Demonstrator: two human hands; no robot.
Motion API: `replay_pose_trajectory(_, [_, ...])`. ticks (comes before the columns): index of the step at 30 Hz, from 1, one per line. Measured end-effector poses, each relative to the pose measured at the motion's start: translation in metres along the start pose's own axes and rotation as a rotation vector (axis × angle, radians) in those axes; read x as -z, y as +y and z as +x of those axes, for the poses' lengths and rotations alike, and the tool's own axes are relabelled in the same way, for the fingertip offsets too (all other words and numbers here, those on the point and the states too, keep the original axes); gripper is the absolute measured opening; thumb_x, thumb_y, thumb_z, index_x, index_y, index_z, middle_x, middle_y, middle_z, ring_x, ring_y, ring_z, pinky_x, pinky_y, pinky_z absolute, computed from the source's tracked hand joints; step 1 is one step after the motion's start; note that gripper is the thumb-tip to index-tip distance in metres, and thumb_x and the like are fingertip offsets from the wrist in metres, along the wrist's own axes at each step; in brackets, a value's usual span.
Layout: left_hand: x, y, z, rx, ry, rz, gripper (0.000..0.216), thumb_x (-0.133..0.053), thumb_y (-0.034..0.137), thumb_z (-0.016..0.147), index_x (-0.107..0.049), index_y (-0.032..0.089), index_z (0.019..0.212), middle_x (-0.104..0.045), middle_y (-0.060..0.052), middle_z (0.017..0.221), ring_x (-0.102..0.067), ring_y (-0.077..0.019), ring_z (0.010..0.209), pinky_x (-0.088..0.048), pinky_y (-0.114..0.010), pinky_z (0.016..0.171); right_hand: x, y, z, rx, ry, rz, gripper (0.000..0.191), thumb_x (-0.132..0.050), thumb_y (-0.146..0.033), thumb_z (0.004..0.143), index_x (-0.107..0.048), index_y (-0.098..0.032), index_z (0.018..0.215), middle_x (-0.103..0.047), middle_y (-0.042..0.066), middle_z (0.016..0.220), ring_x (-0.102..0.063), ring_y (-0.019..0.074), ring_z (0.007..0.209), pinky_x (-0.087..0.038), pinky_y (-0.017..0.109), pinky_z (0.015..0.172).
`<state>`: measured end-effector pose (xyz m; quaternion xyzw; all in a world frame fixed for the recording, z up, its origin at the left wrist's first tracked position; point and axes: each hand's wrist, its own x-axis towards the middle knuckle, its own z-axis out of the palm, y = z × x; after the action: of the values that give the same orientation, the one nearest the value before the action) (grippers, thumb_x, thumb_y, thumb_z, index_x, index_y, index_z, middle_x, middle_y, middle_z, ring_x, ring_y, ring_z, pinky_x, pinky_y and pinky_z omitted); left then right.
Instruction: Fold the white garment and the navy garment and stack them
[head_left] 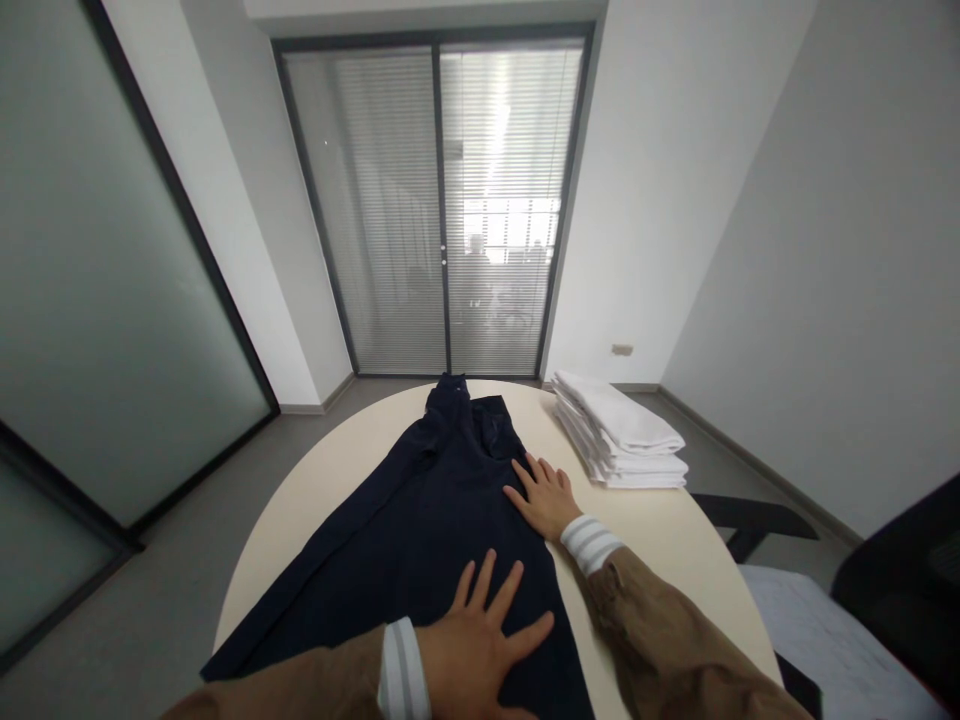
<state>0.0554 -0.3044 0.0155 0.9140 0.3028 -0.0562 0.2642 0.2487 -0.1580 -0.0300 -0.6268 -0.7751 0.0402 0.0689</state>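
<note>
Head view: a stack of folded white cloths [622, 440] sits at the far right of the round cream table [675, 520], near the dark navy garment [427, 520] spread flat down the middle. Left hand [480, 645] lies palm-down on it, fingers spread; right hand [546, 497] presses its right edge, fingers loosely apart. Blinded glass doors [439, 210] beyond, black chair [900, 570] at right.

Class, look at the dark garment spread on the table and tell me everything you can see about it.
The dark navy garment looks like plain woven cloth. It lies spread flat along the round cream table, narrow at the far end and widening toward the viewer, with its near edge out of frame. The left hand lies flat on its near part with fingers spread. The right hand lies open on its right edge.
</note>
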Motion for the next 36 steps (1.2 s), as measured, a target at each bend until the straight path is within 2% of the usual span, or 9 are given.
replay_pose_trajectory(5, [-0.010, 0.023, 0.017, -0.010, 0.061, -0.055, 0.088, -0.043, 0.075, 0.087, -0.016, 0.029, 0.158, 0.010, -0.020, 0.161, 0.016, -0.0525, 0.140, -0.004, -0.082, 0.103, 0.004, 0.007, 0.002, -0.022, -0.037, -0.069, 0.058, -0.027, -0.057, 0.101, -0.027, -0.036, 0.155, -0.020, 0.007, 0.164, -0.019, 0.0349, 0.149, -0.015, 0.058, 0.116])
replay_pose_trajectory(10, [0.008, 0.019, -0.002, -0.102, -0.020, -0.130, 0.081, -0.041, 0.069, 0.092, -0.022, 0.026, 0.157, -0.001, -0.018, 0.164, 0.009, -0.0465, 0.144, -0.008, -0.072, 0.112, 0.005, 0.029, -0.002, -0.009, -0.032, -0.154, 0.058, -0.028, -0.054, 0.102, -0.026, -0.034, 0.156, -0.024, 0.009, 0.163, -0.020, 0.0355, 0.149, -0.020, 0.058, 0.115])
replay_pose_trajectory(14, [0.002, 0.014, -0.011, -0.013, 0.053, -0.025, 0.078, -0.045, 0.069, 0.090, -0.022, 0.035, 0.156, 0.002, -0.014, 0.164, 0.012, -0.0507, 0.142, -0.002, -0.081, 0.105, 0.008, 0.039, -0.004, 0.055, 0.036, -0.206, 0.055, -0.030, -0.045, 0.103, -0.035, -0.025, 0.154, -0.028, 0.011, 0.161, -0.022, 0.0350, 0.148, -0.028, 0.054, 0.113])
replay_pose_trajectory(20, [-0.029, 0.041, 0.016, 0.034, 0.210, -0.076, 0.078, -0.039, 0.074, 0.089, -0.024, 0.036, 0.155, 0.003, -0.014, 0.163, 0.011, -0.0506, 0.143, 0.000, -0.080, 0.106, 0.031, 0.011, 0.001, 0.234, 0.045, -0.244, 0.057, -0.036, -0.034, 0.099, -0.043, -0.006, 0.148, -0.029, 0.019, 0.159, -0.024, 0.0356, 0.147, -0.027, 0.048, 0.116])
replay_pose_trajectory(26, [-0.047, 0.065, 0.045, -0.023, 0.207, -0.173, 0.060, -0.035, 0.058, 0.098, -0.026, 0.039, 0.155, 0.009, -0.005, 0.164, 0.010, -0.0487, 0.144, -0.006, -0.080, 0.107, 0.021, -0.023, 0.007, 0.242, 0.004, -0.016, 0.071, -0.024, -0.052, 0.101, -0.031, -0.006, 0.154, -0.031, 0.019, 0.158, -0.023, 0.0292, 0.149, -0.021, 0.042, 0.120])
replay_pose_trajectory(29, [-0.030, 0.057, 0.043, -0.118, 0.069, -0.169, 0.053, -0.031, 0.051, 0.101, -0.040, 0.034, 0.150, -0.004, -0.005, 0.166, 0.002, -0.0470, 0.147, -0.013, -0.078, 0.108, 0.015, -0.024, 0.009, 0.128, -0.035, 0.004, 0.066, -0.032, -0.056, 0.099, -0.037, -0.017, 0.153, -0.029, 0.018, 0.159, -0.026, 0.0338, 0.147, -0.023, 0.046, 0.116])
replay_pose_trajectory(32, [0.017, 0.031, 0.035, -0.199, -0.162, -0.141, 0.057, -0.042, 0.057, 0.095, -0.060, 0.020, 0.135, -0.052, -0.013, 0.145, -0.038, -0.0376, 0.141, -0.035, -0.054, 0.112, 0.016, -0.024, 0.013, 0.062, -0.043, 0.030, 0.061, -0.034, -0.058, 0.098, -0.045, -0.024, 0.148, -0.034, 0.017, 0.157, -0.036, 0.0360, 0.141, -0.029, 0.047, 0.111])
replay_pose_trajectory(34, [0.052, 0.004, 0.031, -0.110, -0.100, -0.128, 0.049, -0.041, 0.053, 0.096, -0.072, 0.021, 0.116, -0.070, -0.009, 0.121, -0.060, -0.0294, 0.121, -0.045, -0.041, 0.104, 0.016, -0.026, 0.014, 0.008, -0.001, 0.044, 0.059, -0.033, -0.058, 0.099, -0.051, -0.024, 0.143, -0.038, 0.015, 0.155, -0.039, 0.0355, 0.138, -0.032, 0.047, 0.108])
replay_pose_trajectory(36, [0.079, -0.028, 0.029, 0.077, 0.137, -0.036, 0.042, -0.043, 0.046, 0.096, -0.074, 0.020, 0.108, -0.070, -0.009, 0.120, -0.062, -0.0281, 0.117, -0.045, -0.039, 0.104, 0.012, -0.029, 0.014, -0.043, 0.080, 0.050, 0.056, -0.032, -0.056, 0.099, -0.053, -0.025, 0.141, -0.041, 0.013, 0.154, -0.037, 0.0339, 0.138, -0.031, 0.047, 0.108])
